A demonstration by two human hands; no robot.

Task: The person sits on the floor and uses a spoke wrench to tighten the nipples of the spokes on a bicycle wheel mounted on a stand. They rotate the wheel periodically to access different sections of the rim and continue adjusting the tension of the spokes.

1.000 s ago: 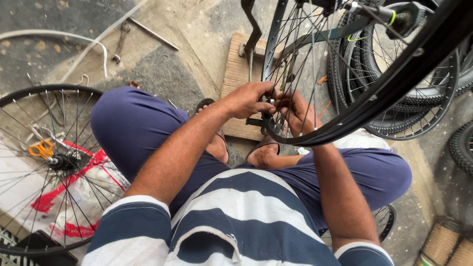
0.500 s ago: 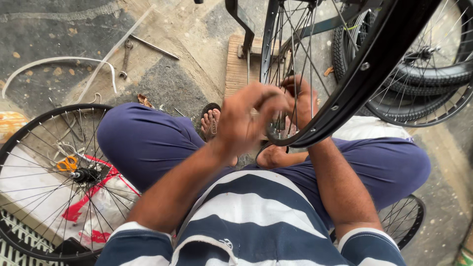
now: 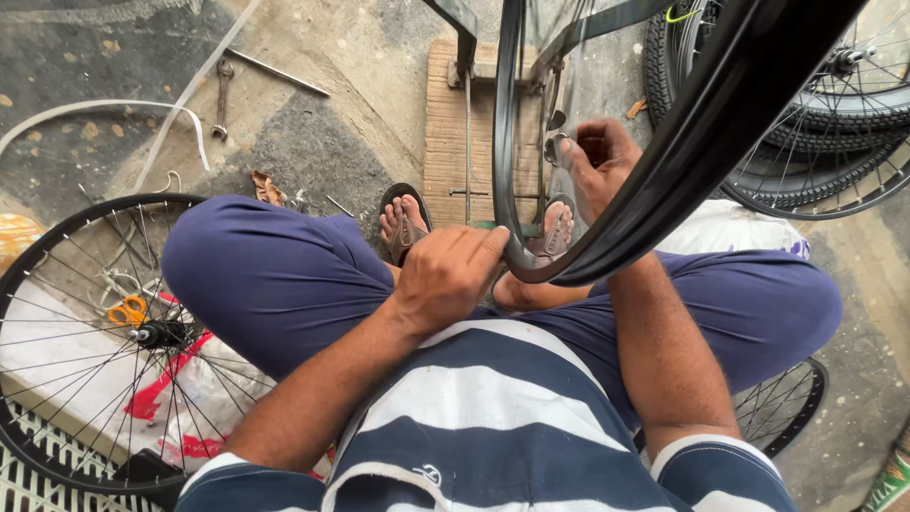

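Far left: a spoked bicycle wheel [image 3: 90,341] lies flat on the ground over a white sack with red print [image 3: 180,389]; orange-handled scissors [image 3: 126,310] rest beside its hub. Behind it, a curved white strip [image 3: 104,106] and a spanner [image 3: 221,100] lie on the concrete. Centre: the person squats in blue trousers and a striped shirt, sandalled feet on the ground just in front of a wooden board [image 3: 445,123] that carries a metal truing stand [image 3: 466,57]. The left hand [image 3: 445,275] is loosely curled, thumb and forefinger pressed against the low edge of the black wheel rim [image 3: 664,190], which stands upright in the stand, between the knees. Right of centre: the right hand [image 3: 597,161] is raised inside the rim among the spokes, fingers bent around a small metal tool [image 3: 555,147]; how tightly it grips cannot be told. Far right: several tyred wheels [image 3: 834,104] lie stacked on the ground; another wheel [image 3: 782,408] shows beneath the right thigh.
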